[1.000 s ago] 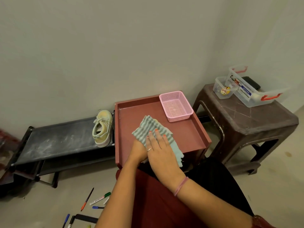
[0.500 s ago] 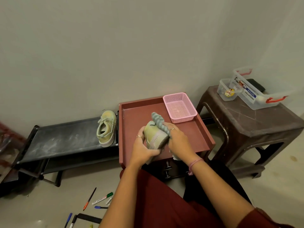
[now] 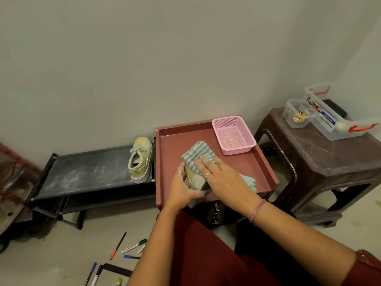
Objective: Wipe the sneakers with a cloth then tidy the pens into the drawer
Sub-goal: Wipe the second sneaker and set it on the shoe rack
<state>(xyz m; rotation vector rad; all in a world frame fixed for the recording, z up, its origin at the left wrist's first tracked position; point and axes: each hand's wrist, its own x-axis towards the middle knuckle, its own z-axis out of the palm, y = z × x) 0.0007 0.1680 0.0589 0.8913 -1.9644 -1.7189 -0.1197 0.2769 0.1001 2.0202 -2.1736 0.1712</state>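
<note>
On the red tabletop (image 3: 171, 139), bare surface lies open left of and behind the hands; the pink basket (image 3: 234, 135) fills the far right corner. The raised rim walls three sides. On the dark shelf (image 3: 86, 168), only the sneaker (image 3: 141, 159) at its right end blocks passage.

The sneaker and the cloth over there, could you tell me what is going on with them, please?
A person is wiping a sneaker over the red tray-top stand. The left hand grips the sneaker, and the right hand presses a striped green cloth flat over its top. The second sneaker sits on the black rack to the left. The pens lie scattered on the floor, so tidying them has not yet begun.
</note>
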